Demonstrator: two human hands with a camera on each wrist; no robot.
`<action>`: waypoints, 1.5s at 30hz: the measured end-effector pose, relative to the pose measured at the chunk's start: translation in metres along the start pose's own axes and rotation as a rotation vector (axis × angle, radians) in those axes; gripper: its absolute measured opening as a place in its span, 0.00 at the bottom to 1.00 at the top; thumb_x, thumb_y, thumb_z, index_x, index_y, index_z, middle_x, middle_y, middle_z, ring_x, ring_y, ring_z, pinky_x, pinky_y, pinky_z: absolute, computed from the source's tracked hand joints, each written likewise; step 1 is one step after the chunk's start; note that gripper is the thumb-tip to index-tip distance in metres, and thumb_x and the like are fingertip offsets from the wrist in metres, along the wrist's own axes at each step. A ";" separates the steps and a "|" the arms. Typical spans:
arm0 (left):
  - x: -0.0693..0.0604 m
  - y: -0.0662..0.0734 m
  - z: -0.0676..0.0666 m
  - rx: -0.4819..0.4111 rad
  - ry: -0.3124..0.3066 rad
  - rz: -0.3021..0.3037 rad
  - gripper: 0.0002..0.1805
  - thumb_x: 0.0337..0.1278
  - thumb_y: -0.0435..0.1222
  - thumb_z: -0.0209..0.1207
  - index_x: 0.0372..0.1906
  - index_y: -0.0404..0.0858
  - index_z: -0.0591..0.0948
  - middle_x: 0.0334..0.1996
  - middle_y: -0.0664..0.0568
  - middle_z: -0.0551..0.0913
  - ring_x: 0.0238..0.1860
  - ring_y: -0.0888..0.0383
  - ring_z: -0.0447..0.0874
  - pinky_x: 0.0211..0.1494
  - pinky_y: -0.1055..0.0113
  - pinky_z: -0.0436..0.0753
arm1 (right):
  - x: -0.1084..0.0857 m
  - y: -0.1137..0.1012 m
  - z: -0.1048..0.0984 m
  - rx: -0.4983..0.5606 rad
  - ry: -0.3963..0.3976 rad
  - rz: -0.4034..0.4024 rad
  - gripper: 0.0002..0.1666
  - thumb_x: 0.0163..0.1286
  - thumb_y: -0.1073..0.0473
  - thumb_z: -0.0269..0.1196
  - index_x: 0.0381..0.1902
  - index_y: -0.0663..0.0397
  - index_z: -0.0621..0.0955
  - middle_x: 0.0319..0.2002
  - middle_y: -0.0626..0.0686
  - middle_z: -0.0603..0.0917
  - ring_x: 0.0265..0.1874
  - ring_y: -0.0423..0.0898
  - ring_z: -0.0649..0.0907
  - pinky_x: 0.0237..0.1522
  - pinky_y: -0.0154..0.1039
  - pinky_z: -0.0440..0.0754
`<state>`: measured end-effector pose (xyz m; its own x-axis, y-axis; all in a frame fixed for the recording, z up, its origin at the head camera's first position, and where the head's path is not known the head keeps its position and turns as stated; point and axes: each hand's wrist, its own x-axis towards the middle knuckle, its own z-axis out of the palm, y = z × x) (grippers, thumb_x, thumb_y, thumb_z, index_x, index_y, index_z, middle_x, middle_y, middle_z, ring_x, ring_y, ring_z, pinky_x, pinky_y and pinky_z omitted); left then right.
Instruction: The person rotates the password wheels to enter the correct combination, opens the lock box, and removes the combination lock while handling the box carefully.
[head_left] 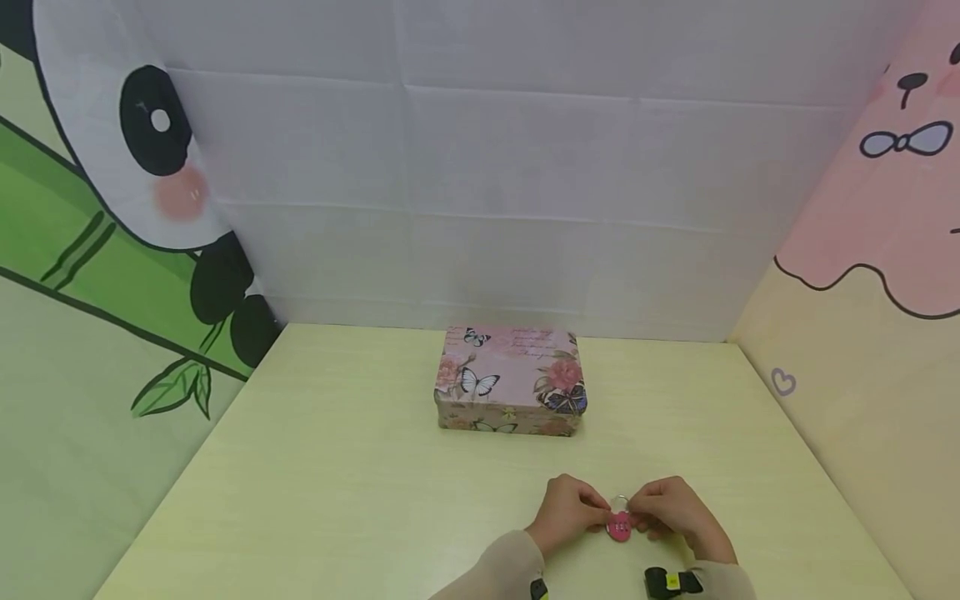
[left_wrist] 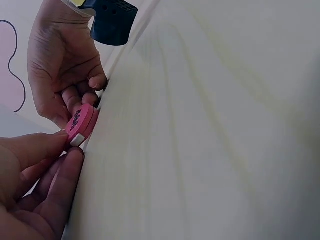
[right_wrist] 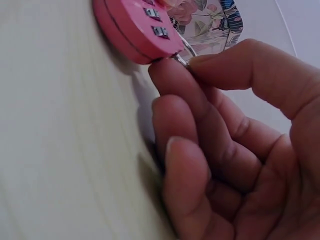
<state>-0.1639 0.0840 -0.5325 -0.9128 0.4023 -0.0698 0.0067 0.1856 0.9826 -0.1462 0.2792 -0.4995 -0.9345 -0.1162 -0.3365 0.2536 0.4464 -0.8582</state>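
A small pink combination padlock (head_left: 619,527) with a silver shackle (head_left: 619,501) is held between both hands, near the front of the table. My left hand (head_left: 570,512) pinches the padlock's body between thumb and fingers from the left. From the other side my right hand (head_left: 678,510) has thumb and index finger on the shackle; the right wrist view shows this pinch on the metal loop (right_wrist: 186,54). Number dials (right_wrist: 161,32) show on the padlock's face. Whether the shackle is locked in the body I cannot tell.
Behind the hands, toward the back of the pale yellow table (head_left: 337,467), sits a lidded pink box (head_left: 510,375) printed with flowers and butterflies. A white cloth wall (head_left: 510,167) rises at the table's back edge. Printed panels flank both sides.
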 end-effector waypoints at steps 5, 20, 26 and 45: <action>0.001 0.002 0.000 0.018 0.003 -0.001 0.04 0.48 0.26 0.72 0.24 0.34 0.89 0.16 0.59 0.84 0.17 0.68 0.78 0.22 0.76 0.80 | 0.002 -0.001 0.001 -0.006 0.009 0.007 0.08 0.62 0.65 0.63 0.27 0.67 0.85 0.22 0.51 0.84 0.20 0.40 0.79 0.21 0.32 0.80; 0.000 0.004 0.001 0.016 0.007 0.000 0.06 0.46 0.24 0.73 0.22 0.34 0.88 0.14 0.58 0.83 0.14 0.68 0.75 0.19 0.77 0.77 | 0.005 -0.007 0.010 -0.090 0.108 0.076 0.07 0.56 0.68 0.64 0.19 0.64 0.83 0.16 0.51 0.82 0.15 0.40 0.78 0.18 0.32 0.80; 0.000 0.004 0.002 0.020 -0.001 0.000 0.06 0.45 0.24 0.72 0.22 0.33 0.87 0.14 0.59 0.82 0.14 0.68 0.74 0.19 0.78 0.76 | 0.008 -0.009 0.014 -0.143 0.179 0.127 0.08 0.54 0.69 0.66 0.17 0.62 0.81 0.14 0.50 0.80 0.13 0.41 0.77 0.17 0.32 0.80; -0.001 0.001 -0.003 -0.008 -0.016 -0.002 0.05 0.46 0.24 0.72 0.23 0.33 0.87 0.15 0.58 0.83 0.16 0.68 0.76 0.21 0.77 0.79 | 0.008 -0.008 0.016 -0.158 0.185 0.107 0.07 0.54 0.69 0.67 0.18 0.63 0.82 0.15 0.52 0.81 0.14 0.41 0.78 0.18 0.34 0.81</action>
<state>-0.1644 0.0814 -0.5312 -0.9063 0.4161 -0.0747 0.0014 0.1797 0.9837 -0.1522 0.2603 -0.5012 -0.9379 0.0968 -0.3331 0.3249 0.5818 -0.7456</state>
